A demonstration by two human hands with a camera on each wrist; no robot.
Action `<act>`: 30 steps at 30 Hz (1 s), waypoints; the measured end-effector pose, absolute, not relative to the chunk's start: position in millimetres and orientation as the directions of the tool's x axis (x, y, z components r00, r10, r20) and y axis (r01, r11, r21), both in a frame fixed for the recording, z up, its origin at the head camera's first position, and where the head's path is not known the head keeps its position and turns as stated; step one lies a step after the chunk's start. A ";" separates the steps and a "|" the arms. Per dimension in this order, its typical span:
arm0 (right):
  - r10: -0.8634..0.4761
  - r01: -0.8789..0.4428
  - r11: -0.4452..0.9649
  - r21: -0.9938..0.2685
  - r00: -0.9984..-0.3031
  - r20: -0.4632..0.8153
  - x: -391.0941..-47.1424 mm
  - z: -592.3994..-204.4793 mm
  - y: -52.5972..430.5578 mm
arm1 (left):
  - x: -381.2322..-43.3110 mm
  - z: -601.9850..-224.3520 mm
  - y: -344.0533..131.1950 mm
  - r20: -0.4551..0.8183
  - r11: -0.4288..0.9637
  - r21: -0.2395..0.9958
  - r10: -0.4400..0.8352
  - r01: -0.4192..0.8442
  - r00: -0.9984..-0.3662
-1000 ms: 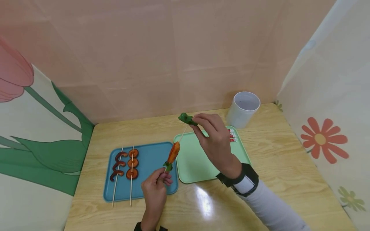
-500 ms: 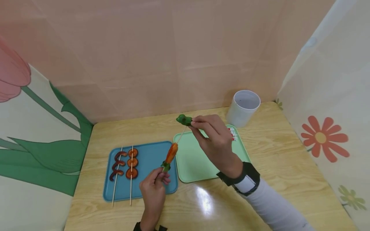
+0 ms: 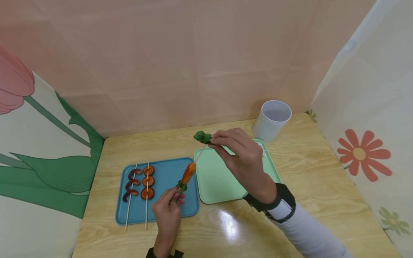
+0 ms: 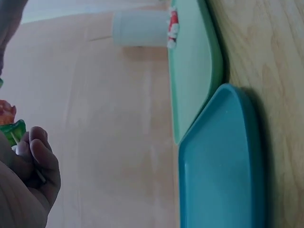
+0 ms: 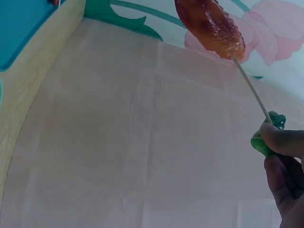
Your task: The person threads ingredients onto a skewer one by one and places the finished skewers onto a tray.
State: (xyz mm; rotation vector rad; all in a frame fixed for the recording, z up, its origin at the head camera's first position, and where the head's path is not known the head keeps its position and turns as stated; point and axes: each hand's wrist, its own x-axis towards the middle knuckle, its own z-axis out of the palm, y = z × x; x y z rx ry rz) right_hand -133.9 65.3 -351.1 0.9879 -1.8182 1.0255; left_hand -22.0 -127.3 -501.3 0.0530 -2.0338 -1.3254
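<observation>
My left hand [image 3: 167,209] grips the lower end of a thin wooden skewer [image 3: 200,153] above the blue tray. Threaded on it are a green pepper piece [image 3: 182,186] close to the fingers and a glazed orange-brown meat piece [image 3: 188,173]. The skewer's bare upper part slants toward my right hand [image 3: 243,157], which pinches another green pepper piece [image 3: 202,137] between thumb and fingers. In the right wrist view the stick [image 5: 251,88] reaches this pepper piece [image 5: 260,141] beside the thumb. Whether the point has pierced it, I cannot tell.
On the left of the blue tray [image 3: 174,165] lie two loaded skewers, one with curled brown pieces [image 3: 131,183], one with round slices [image 3: 148,181]. A light green tray [image 3: 209,193] adjoins it, bearing small red-and-white pieces [image 4: 173,28]. A white bin [image 3: 270,123] stands behind.
Both hands have shifted slightly, the left with its skewer down and to the left. The right hand's pepper piece has moved left and a little lower, staying at the skewer's upper end.
</observation>
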 end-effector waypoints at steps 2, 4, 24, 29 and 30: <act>-0.223 -0.884 0.363 -0.294 -0.389 0.894 -133.0 -351.1 65.6 | -22.1 -500.0 -127.0 0.543 0.496 0.804 -0.385 0.328 -0.746; -0.214 -0.883 0.355 -0.307 -0.396 0.893 -131.8 -351.7 64.5 | -22.0 -497.5 -126.4 0.553 0.504 0.797 -0.385 0.333 -0.739; -0.204 -0.736 0.582 -0.346 -0.544 0.814 -133.9 -382.3 50.3 | -19.6 -493.3 -123.6 0.574 0.591 0.746 -0.340 0.305 -0.745; -0.160 -0.680 0.605 -0.414 -0.614 0.773 -134.5 -384.3 49.0 | -21.1 -486.2 -119.4 0.575 0.611 0.735 -0.330 0.294 -0.749; -0.161 -0.675 0.603 -0.425 -0.625 0.764 -134.0 -385.2 49.2 | -20.5 -480.3 -117.8 0.569 0.613 0.737 -0.334 0.285 -0.751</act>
